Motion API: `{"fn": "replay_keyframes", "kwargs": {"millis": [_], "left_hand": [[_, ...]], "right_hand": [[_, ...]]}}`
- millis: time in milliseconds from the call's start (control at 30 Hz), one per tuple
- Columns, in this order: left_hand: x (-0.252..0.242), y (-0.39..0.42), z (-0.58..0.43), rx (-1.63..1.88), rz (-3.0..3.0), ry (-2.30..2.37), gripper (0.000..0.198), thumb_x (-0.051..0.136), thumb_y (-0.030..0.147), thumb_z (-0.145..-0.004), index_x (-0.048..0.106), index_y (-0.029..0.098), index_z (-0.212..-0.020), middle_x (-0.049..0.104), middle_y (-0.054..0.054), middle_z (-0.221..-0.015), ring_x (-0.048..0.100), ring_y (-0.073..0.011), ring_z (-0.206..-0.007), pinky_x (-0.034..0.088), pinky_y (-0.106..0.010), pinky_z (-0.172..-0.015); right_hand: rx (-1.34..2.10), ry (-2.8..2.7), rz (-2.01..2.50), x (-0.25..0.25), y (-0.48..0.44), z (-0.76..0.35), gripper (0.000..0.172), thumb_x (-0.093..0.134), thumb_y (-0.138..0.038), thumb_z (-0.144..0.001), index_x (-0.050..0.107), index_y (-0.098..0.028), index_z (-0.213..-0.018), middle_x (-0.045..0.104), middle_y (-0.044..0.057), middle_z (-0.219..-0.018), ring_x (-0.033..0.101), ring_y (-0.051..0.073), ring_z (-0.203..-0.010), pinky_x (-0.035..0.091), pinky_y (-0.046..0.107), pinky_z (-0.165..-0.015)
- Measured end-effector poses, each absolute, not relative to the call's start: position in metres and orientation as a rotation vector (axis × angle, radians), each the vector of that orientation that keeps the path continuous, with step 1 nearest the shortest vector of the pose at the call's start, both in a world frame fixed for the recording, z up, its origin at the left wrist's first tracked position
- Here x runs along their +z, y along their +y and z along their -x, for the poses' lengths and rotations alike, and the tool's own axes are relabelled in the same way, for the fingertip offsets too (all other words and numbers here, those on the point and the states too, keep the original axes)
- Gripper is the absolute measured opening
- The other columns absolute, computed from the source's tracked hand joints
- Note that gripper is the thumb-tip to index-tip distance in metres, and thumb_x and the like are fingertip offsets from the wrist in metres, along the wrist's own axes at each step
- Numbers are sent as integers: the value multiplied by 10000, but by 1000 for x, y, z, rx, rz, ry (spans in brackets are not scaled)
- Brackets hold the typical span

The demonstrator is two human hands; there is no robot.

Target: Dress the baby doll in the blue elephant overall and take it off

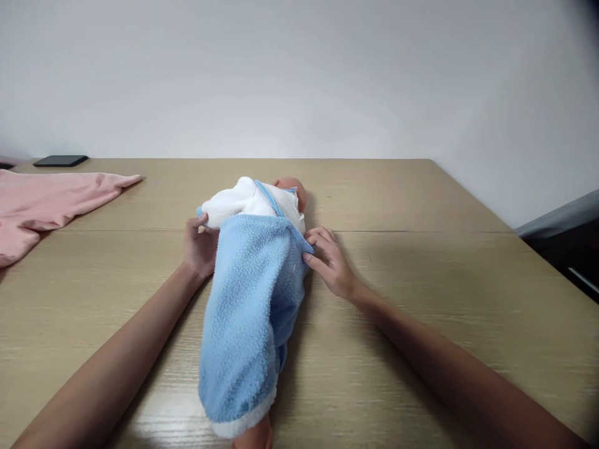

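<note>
A baby doll (302, 190) lies on the table, its head toward the wall and a bare foot at the near edge of view. It wears a blue and white fleece outfit (248, 299) with a white sleeve and white lower trim. My right hand (330, 262) pinches the blue edge of the outfit on the doll's right-hand side, near its chest. On the other side, my left hand (199, 243) is at the white sleeve's blue cuff, thumb and finger closed on it. Part of that hand is hidden behind the outfit.
Pink cloth (51, 206) is spread over the left side of the wooden table (421, 299). Near the back left edge lies a flat black device (60, 161). A pale wall (281, 75) stands behind the table, and something dark (571, 249) sits beyond its right edge.
</note>
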State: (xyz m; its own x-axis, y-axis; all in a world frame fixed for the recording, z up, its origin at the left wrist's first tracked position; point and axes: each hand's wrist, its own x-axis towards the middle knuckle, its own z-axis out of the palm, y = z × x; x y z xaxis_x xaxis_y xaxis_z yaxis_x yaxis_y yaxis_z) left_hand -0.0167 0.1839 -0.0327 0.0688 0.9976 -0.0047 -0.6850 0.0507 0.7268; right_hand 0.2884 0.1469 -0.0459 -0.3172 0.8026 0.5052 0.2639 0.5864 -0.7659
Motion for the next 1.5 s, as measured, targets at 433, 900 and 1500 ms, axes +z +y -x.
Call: {"fn": "replay_keyframes", "kwargs": {"millis": [433,900,1500], "left_hand": [[-34,184,17,1439,-653,582,607,865,458,-782,708,189,-1303,850,-84,-1285,669,-417,-1415,532,-492,-1213],[-29,179,10,1418,-736,611,605,828,479,-825,677,194,-1337,846,-59,-1302,638,-404,-1444,508,-486,-1236],[-33,170,3,1429,-781,809,443,875,564,-805,759,232,-1073,866,-21,-1040,687,-401,-1387,595,-452,-1176]], "right_hand": [[1039,-1725,819,-65,158,-285,219,645,-521,-1092,627,-302,-1088,678,13,-1031,663,228,-1014,542,381,-955],[852,-1503,1039,-68,161,-282,347,839,-478,-943,613,-281,-1116,646,30,-1096,613,222,-1017,512,405,-1003],[908,-1213,1122,-55,154,-280,206,692,-372,-937,548,-275,-1050,595,5,-975,577,199,-871,476,369,-814]]}}
